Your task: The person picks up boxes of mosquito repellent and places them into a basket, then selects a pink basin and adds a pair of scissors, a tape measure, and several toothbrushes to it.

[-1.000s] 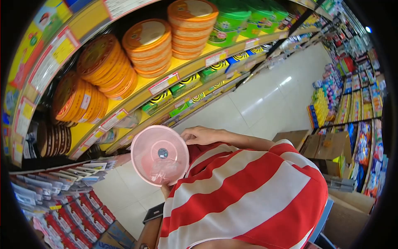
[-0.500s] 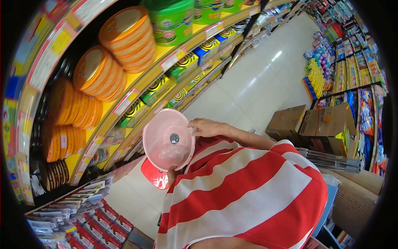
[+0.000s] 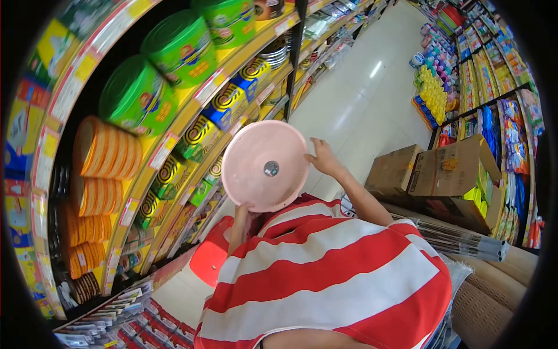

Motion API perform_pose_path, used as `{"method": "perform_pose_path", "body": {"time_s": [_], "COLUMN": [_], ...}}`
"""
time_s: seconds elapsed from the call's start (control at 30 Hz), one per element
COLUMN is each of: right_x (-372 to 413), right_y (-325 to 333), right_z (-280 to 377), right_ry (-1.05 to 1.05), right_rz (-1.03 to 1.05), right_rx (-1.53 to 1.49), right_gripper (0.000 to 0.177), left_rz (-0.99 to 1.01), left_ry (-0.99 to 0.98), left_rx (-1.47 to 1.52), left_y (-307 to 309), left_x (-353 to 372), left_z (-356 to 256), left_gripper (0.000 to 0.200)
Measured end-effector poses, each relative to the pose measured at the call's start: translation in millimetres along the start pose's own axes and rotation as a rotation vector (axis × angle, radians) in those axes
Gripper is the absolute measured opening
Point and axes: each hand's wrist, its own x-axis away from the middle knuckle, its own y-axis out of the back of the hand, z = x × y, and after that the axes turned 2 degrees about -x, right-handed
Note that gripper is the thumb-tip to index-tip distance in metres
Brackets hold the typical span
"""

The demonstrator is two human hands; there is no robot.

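A round pink plastic basket [image 3: 250, 157] with a perforated mesh wall and a dark round label at its centre is held up before the striped shirt. My left hand [image 3: 244, 210] grips its near rim, thumb on the edge. At the right side of the rim, my right hand [image 3: 326, 160] has its fingers apart, with the thumb tip right at the edge. Beneath the left forearm is a red plastic thing [image 3: 210, 259] with a small hole, partly hidden by the arm.
Curved shelves on the left carry green tubs [image 3: 180, 49], orange round stacks [image 3: 107, 148] and boxes with spiral prints [image 3: 200, 136]. Cardboard boxes [image 3: 447, 174] and a bundle of metal rods [image 3: 465, 241] stand on the right. A tiled aisle [image 3: 354, 87] runs ahead between the shelves.
The basket has moved up and right in view. My right hand's fingers have spread from the rim. Clear plastic seen in the basket earlier no longer shows. The view has shifted along the shelves.
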Motion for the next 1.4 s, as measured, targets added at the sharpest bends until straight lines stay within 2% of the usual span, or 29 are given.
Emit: {"method": "perform_pose_path", "body": {"time_s": [0.13, 0.23, 0.33, 0.5, 0.6, 0.7, 0.77, 0.8, 0.9, 1.0, 1.1, 1.13, 1.2, 1.3, 1.4], "right_x": [1.8, 14.0, 26.1, 37.7, 34.7, 13.4, -9.7, -24.8, -67.5, -98.8, -111.0, -114.1, -118.6, -123.4, -136.7], "right_y": [41.2, 82.2, 106.1, 148.3, 180.6, 203.8, 221.9, 226.2, 245.5, 270.6, 303.3, 300.9, 291.5, 301.0, 333.1], "right_z": [-48.3, -56.3, -76.2, -74.4, -75.4, -89.2, -90.3, -96.0, -114.4, -130.4, -139.9, -155.7, -190.9, -215.9, -237.4], "right_ry": [-0.064, -0.305, -0.218, -0.313, -0.37, -0.377, -0.385, -0.35, -0.28, -0.23, -0.355, -0.338, -0.303, -0.366, -0.482], "right_rz": [-0.184, -0.271, -0.436, -0.649, -0.709, -0.708, -0.667, -0.674, -0.674, -0.675, -0.625, -0.657, -0.719, -0.752, -0.694], "right_rx": [-0.212, -0.298, -0.392, -0.561, -0.571, -0.602, -0.65, -0.622, -0.553, -0.52, -0.561, -0.546, -0.518, -0.582, -0.7], "right_gripper": [0.053, 0.045, 0.035, 0.026, 0.024, 0.024, 0.024, 0.024, 0.025, 0.026, 0.025, 0.026, 0.028, 0.032, 0.035], "left_rz": [-0.007, 0.05, 0.155, 0.258, 0.316, 0.394, 0.331, 0.366, 0.278, 0.293, 0.339, 0.362, 0.401, 0.354, 0.397], "left_ry": [-0.066, -0.176, -0.237, -0.287, -0.61, -0.802, -0.922, -1.081, -1.394, -1.355, -1.381, -1.359, -1.341, -1.457, -1.35], "left_rx": [-0.243, -0.422, -0.57, -0.851, -1.071, -1.043, -1.217, -1.248, -1.434, -1.509, -1.519, -1.55, -1.606, -1.721, -1.793], "left_y": [-70.3, -111.0, -149.8, -244.8, -291.2, -347.2, -397.4, -416.0, -482.2, -555.0, -618.2, -634.6, -658.1, -689.6, -728.7], "left_x": [-30.5, -44.8, -50.4, -49.3, -81.9, -125.9, -129.2, -151.2, -196.9, -210.8, -237.3, -248.1, -273.4, -298.2, -323.0], "left_z": [-31.6, -55.7, -90.5, -164.8, -201.6, -237.3, -266.6, -276.5, -296.5, -305.8, -291.7, -285.7, -269.5, -244.0, -233.6], "left_gripper": [0.052, 0.048, 0.051, 0.052, 0.049, 0.049, 0.048, 0.047, 0.047, 0.046, 0.043, 0.042, 0.037, 0.037, 0.041]}}
